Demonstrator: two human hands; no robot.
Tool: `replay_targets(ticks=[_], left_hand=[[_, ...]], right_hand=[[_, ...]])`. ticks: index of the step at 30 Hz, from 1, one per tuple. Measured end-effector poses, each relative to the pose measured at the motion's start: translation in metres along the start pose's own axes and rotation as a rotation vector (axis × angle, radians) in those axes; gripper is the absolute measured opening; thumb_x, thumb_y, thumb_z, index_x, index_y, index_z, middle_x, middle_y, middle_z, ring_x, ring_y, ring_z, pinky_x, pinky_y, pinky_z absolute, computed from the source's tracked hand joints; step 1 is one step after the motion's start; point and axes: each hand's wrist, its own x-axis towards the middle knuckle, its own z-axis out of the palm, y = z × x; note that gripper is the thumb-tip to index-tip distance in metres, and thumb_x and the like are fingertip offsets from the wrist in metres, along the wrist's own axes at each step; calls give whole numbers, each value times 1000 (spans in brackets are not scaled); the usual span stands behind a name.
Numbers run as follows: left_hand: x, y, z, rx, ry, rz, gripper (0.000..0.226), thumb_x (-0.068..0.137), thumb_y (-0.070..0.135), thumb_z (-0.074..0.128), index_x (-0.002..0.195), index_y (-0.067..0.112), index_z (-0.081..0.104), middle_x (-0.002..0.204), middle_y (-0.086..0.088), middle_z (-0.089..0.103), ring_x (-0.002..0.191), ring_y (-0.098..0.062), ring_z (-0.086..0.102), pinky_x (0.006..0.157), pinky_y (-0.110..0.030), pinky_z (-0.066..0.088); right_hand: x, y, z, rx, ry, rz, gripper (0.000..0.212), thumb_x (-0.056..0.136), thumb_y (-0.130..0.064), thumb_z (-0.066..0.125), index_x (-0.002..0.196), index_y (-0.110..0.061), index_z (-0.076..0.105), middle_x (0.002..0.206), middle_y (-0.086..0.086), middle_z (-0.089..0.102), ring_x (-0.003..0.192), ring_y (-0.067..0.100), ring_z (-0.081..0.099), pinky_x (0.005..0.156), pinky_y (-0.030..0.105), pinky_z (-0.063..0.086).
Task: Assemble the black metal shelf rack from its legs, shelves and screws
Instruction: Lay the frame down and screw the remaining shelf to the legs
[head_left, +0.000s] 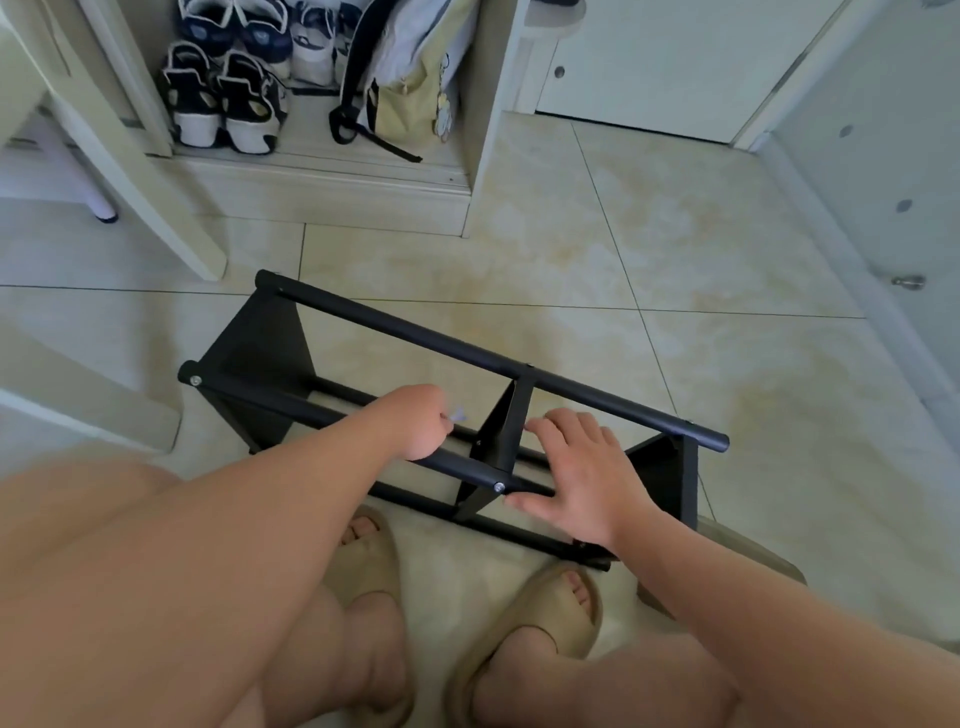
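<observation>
The black metal rack (395, 332) lies on its side on the tiled floor, its round legs running from upper left to lower right. Three shelf panels stand between the legs, the middle one (501, 431) between my hands. A silver screw head (499, 487) shows on the near leg (291, 402), another (195, 381) at its left end. My left hand (423, 423) hovers over the near leg, fingers closed on a small blurred silvery piece (458, 414). My right hand (576, 473) rests with spread fingers on the near leg beside the middle panel.
My two feet in beige slippers (545, 603) stand just in front of the rack. A cabinet nook holds sneakers (223, 98) and a backpack (410, 78) at the top. A white chair leg (104, 208) stands at left, a doorstop (909, 281) at right.
</observation>
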Motion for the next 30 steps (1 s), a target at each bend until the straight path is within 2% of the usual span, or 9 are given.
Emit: replay_targets(ticks=[2, 4, 6, 8, 13, 17, 19, 24, 30], left_hand=[[4, 0, -2, -44, -7, 39, 28, 99, 24, 56, 84, 2, 67, 76, -12, 60, 68, -21, 50, 61, -30, 36], [7, 1, -4, -92, -26, 87, 24, 94, 25, 63, 86, 6, 76, 82, -11, 71, 70, -19, 56, 64, -28, 40], [11, 1, -7, -124, -57, 114, 18, 90, 25, 67, 88, 11, 79, 82, -5, 75, 72, -15, 63, 66, -24, 43], [15, 0, -8, -135, -85, 129, 12, 88, 27, 71, 92, 19, 79, 78, 7, 74, 75, -7, 66, 67, -21, 45], [27, -1, -5, -108, -157, 159, 10, 86, 31, 73, 89, 23, 79, 79, 9, 74, 80, -9, 67, 74, -24, 50], [38, -2, -2, -329, -264, 105, 11, 91, 20, 66, 85, 21, 75, 63, 9, 68, 65, -8, 64, 67, -24, 52], [43, -2, 0, -419, -285, 79, 12, 93, 21, 65, 85, 22, 74, 61, 12, 66, 65, -4, 64, 67, -22, 54], [49, -5, 10, -589, -314, 9, 10, 91, 28, 71, 85, 21, 75, 78, 8, 76, 79, -7, 73, 68, -24, 56], [52, -1, 17, -733, -242, 17, 9, 85, 14, 78, 93, 12, 73, 79, -4, 77, 73, -12, 75, 65, -24, 58]], right_hand=[[6, -2, 5, -7, -35, 40, 107, 74, -87, 45, 158, -28, 18, 164, 3, 16, 151, 30, 13, 121, 48, 19], [13, -3, 14, -32, -73, 61, 119, 66, -98, 29, 160, -34, -7, 168, 1, -16, 154, 29, -17, 123, 55, -3], [18, -2, 22, -40, -73, 74, 122, 60, -103, 16, 155, -38, -24, 164, 1, -30, 151, 29, -29, 119, 57, -14], [23, 0, 27, -43, -64, 79, 119, 58, -106, 6, 149, -41, -33, 163, 2, -34, 149, 30, -32, 119, 59, -16], [26, 2, 36, 44, -14, 72, 118, 61, -105, 9, 156, -41, -20, 166, 5, -27, 151, 30, -29, 120, 59, -13], [24, 0, 38, 66, -12, 69, 114, 66, -103, 14, 156, -41, -20, 164, 7, -31, 149, 29, -32, 120, 59, -13], [24, -1, 39, 60, -15, 70, 113, 69, -101, 18, 157, -40, -19, 164, 7, -30, 150, 30, -31, 120, 60, -11], [23, -2, 38, 47, -22, 80, 113, 71, -98, 25, 159, -37, -13, 165, 7, -29, 151, 31, -29, 122, 61, -8], [24, -3, 34, 46, -38, 86, 113, 71, -97, 22, 160, -35, -11, 165, 7, -28, 151, 30, -29, 122, 60, -8]])
